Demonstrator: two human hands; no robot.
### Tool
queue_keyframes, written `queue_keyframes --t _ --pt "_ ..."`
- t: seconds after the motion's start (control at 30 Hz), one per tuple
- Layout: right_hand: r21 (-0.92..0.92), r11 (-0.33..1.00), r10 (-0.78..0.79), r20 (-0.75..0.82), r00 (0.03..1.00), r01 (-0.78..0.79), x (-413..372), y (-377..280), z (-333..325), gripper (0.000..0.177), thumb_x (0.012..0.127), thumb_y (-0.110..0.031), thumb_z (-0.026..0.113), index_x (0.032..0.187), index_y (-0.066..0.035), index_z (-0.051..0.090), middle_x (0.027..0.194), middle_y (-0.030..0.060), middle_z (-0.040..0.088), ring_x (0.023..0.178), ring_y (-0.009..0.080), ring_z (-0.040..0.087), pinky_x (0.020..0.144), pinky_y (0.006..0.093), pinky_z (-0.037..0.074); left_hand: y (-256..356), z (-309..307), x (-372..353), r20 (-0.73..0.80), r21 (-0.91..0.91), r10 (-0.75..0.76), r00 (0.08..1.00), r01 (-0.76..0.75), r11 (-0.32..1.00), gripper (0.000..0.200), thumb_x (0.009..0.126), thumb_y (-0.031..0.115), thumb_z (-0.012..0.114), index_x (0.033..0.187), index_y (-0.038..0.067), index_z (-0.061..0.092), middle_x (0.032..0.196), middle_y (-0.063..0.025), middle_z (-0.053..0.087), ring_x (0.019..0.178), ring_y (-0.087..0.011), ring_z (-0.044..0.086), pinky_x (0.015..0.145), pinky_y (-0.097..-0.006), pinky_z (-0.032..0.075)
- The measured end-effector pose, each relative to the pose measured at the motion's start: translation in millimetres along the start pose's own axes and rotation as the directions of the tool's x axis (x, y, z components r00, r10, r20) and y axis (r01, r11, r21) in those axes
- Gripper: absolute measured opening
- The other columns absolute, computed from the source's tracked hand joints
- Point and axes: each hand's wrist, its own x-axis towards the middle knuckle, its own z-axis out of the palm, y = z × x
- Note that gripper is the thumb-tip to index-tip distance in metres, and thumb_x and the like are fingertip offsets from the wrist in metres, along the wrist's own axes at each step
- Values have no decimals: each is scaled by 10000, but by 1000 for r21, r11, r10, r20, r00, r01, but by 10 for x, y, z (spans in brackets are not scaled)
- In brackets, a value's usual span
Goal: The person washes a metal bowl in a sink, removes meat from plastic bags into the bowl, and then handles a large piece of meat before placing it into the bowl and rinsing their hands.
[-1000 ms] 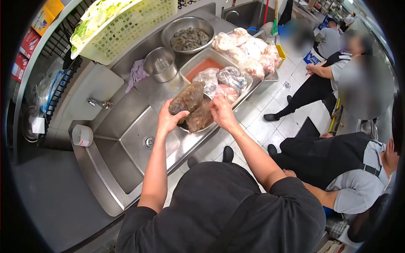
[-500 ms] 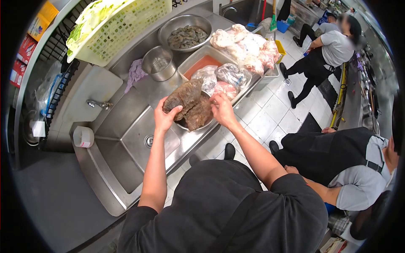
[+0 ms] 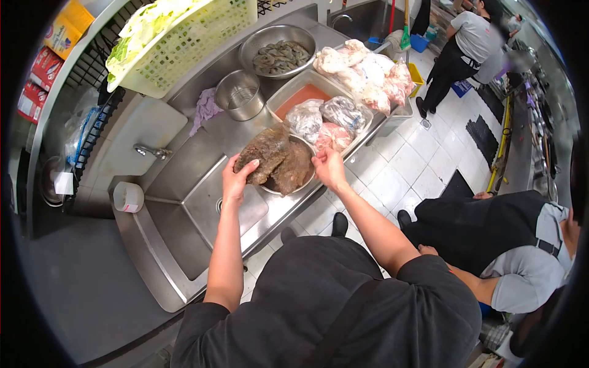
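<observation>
My left hand (image 3: 235, 182) is closed on the near end of a large, rough brown chunk (image 3: 265, 151), apparently meat, thumb on top. The chunk leans over the left side of a round metal bowl (image 3: 305, 184). Inside the bowl lies a second brown piece (image 3: 292, 172), touching the first one. At the bowl's right rim, my right hand (image 3: 330, 170) has its fingers pinched together on the edge. Just behind the bowl, a pale tub (image 3: 277, 98) holds reddish liquid and several plastic-wrapped packs (image 3: 333, 136).
Left of the bowl is a steel sink (image 3: 178, 230) with a faucet (image 3: 152, 151). Behind stand an empty metal pot (image 3: 240, 101), a bowl of shrimp (image 3: 279, 58), bagged pale meat (image 3: 362, 70) and a lettuce basket (image 3: 190, 52). A co-worker (image 3: 491, 245) stands close at right.
My right hand's fingers have come down onto the bowl's rim. The chunk in my left hand has shifted slightly lower. The view has shifted, and a person in the background has moved.
</observation>
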Motion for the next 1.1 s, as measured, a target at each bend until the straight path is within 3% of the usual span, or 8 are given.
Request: queue_keyframes --t 0.2,0.27,0.37,0.47,0.63,0.9,0.97,1.1 --pt "166 984 56 84 995 -70 -358 134 279 156 964 -80 677 979 65 624 767 116 686 541 165 663 494 325 517 14 -127 66 -6 159 203 979 -199 967 650 796 194 892 1350 37 591 1201 -82 698 1108 -194 646 994 -335 493" --pt "262 957 32 336 941 -126 -343 185 252 207 973 -122 687 992 81 649 776 112 691 564 165 675 499 310 521 39 -216 106 -34 158 214 976 -206 966 651 803 185 885 1360 37 582 1208 -86 694 1113 -195 644 998 -335 491" --pt "227 967 63 233 970 -117 -277 204 76 231 976 -151 694 1006 78 677 777 116 697 580 160 679 521 302 537 103 -275 112 -46 182 225 973 -213 960 661 827 158 863 1397 38 551 1246 -95 675 1136 -198 634 1015 -335 484" --pt "159 987 35 -71 997 -23 -105 529 -126 241 1001 -218 684 977 16 635 716 80 635 550 144 641 441 285 514 59 -312 88 -37 186 264 964 -253 949 713 825 169 866 1434 36 519 1309 -110 642 1177 -209 614 1035 -336 474" --pt "262 956 194 -227 954 -132 79 535 -658 361 991 -352 696 978 -9 584 744 65 606 553 138 614 434 287 504 -137 -339 45 -89 188 337 937 -316 930 779 831 205 870 1475 25 472 1360 -141 608 1226 -224 590 1069 -361 454" --pt "436 827 335 124 934 -354 478 610 -641 416 1037 -354 581 996 60 561 751 150 620 574 250 675 457 356 574 -404 -334 -243 -208 187 336 919 -300 936 803 926 265 801 1559 49 357 1432 -168 525 1244 -257 585 960 -369 513" --pt "444 847 303 46 952 -291 492 636 -511 386 1052 -299 517 1014 84 548 752 162 627 562 263 679 455 368 592 -348 -277 -401 -229 135 101 968 -71 988 807 920 312 808 1538 18 379 1439 -179 521 1172 -245 615 975 -384 516" --pt "506 833 281 -39 959 -224 500 536 -317 357 1058 -255 480 1027 98 523 780 194 651 548 263 679 441 354 597 -511 -276 -482 -187 98 73 980 -55 994 787 941 325 788 1533 6 379 1456 -177 516 1142 -222 632 917 -361 543"
